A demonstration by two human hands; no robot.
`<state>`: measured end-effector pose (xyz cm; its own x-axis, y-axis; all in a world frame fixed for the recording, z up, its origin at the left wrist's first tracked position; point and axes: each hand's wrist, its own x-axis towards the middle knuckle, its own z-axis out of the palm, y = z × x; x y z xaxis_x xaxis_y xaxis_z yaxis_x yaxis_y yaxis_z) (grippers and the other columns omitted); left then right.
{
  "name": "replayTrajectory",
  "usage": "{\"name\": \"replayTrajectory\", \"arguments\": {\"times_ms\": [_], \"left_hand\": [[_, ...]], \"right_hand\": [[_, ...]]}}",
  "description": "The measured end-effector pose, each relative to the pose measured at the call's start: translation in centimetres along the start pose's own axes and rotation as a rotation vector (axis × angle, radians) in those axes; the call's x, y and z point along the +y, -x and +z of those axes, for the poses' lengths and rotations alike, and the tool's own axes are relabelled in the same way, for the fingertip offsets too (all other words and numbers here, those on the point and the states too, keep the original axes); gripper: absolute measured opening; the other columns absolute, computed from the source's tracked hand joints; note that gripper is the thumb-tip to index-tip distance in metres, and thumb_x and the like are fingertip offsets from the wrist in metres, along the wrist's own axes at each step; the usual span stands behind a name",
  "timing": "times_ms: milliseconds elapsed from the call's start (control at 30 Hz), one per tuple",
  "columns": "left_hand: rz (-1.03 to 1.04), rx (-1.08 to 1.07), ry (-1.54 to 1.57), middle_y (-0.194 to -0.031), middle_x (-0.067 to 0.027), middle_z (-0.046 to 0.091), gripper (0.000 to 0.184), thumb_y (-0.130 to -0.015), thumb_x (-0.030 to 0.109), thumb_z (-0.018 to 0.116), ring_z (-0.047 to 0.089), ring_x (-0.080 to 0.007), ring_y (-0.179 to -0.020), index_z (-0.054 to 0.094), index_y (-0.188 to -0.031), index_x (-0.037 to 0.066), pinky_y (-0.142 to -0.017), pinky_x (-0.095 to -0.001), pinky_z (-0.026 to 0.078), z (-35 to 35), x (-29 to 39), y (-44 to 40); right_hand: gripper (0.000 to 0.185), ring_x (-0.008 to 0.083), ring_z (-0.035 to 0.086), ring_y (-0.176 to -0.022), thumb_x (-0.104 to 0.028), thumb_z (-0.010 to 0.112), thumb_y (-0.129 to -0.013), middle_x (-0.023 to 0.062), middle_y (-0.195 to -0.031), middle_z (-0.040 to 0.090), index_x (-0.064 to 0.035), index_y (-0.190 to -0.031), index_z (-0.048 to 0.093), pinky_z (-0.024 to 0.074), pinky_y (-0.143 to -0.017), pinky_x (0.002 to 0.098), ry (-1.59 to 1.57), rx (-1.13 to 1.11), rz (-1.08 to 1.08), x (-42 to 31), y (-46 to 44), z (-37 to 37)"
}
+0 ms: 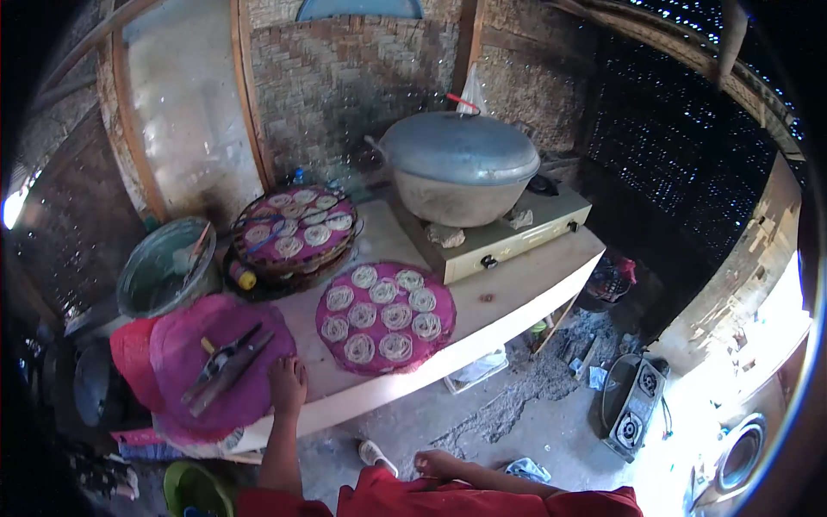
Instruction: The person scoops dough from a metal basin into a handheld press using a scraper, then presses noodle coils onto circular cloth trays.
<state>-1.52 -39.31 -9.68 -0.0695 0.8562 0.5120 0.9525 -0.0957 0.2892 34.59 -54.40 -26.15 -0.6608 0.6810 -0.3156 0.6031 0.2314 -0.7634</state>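
Note:
My left hand rests at the front edge of the wooden counter, fingertips lying beside the stack of purple round cloths. On those cloths lie dark-handled metal tongs or shears and a long flat blade-like tool; their exact kind is unclear. To the right, a purple round cloth carries several pale coiled noodle-like rounds. Low in front of my red clothing, my right hand hangs with its fingers curled in, and nothing shows in it.
A large lidded pot sits on a gas stove. Stacked round trays with more coils stand behind, near a green-grey basin. A green bucket stands below the counter. Another stove is on the floor.

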Motion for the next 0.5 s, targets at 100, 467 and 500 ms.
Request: {"name": "replayTrajectory", "arguments": {"times_ms": [100,467,500], "left_hand": [[0.020,0.001,-0.020,-0.091,-0.0148,0.057,0.017,-0.079,0.013,0.061,0.054,-0.0339,-0.092,0.055,-0.093,0.005,-0.083,-0.0467,0.041,-0.2,0.3,0.3],[0.040,0.104,0.063,-0.097,-0.0151,0.061,0.016,-0.079,0.010,0.060,0.056,-0.0338,-0.093,0.058,-0.093,0.004,-0.085,-0.0456,0.041,0.8,-1.1,1.0],[0.036,0.104,0.043,-0.098,-0.0151,0.061,0.016,-0.079,0.010,0.060,0.056,-0.0338,-0.093,0.058,-0.093,0.004,-0.085,-0.0457,0.041,0.5,-1.0,1.0]], "right_hand": [[0.040,0.0400,0.061,-0.090,-0.042,0.062,-0.078,0.0183,-0.096,0.066,-0.0077,-0.099,0.061,0.0482,-0.079,0.0468,-0.048,0.076,0.289,6.5,5.4,3.7],[0.039,0.0292,0.065,-0.098,-0.043,0.062,-0.080,0.0154,-0.102,0.067,-0.0099,-0.098,0.071,0.0522,-0.080,0.0411,0.394,-0.290,0.797,20.6,26.2,13.3],[0.038,0.0284,0.065,-0.095,-0.043,0.062,-0.080,0.0146,-0.100,0.068,-0.0101,-0.097,0.071,0.0522,-0.078,0.0408,0.385,-0.294,0.806,20.2,26.4,12.6]]}}
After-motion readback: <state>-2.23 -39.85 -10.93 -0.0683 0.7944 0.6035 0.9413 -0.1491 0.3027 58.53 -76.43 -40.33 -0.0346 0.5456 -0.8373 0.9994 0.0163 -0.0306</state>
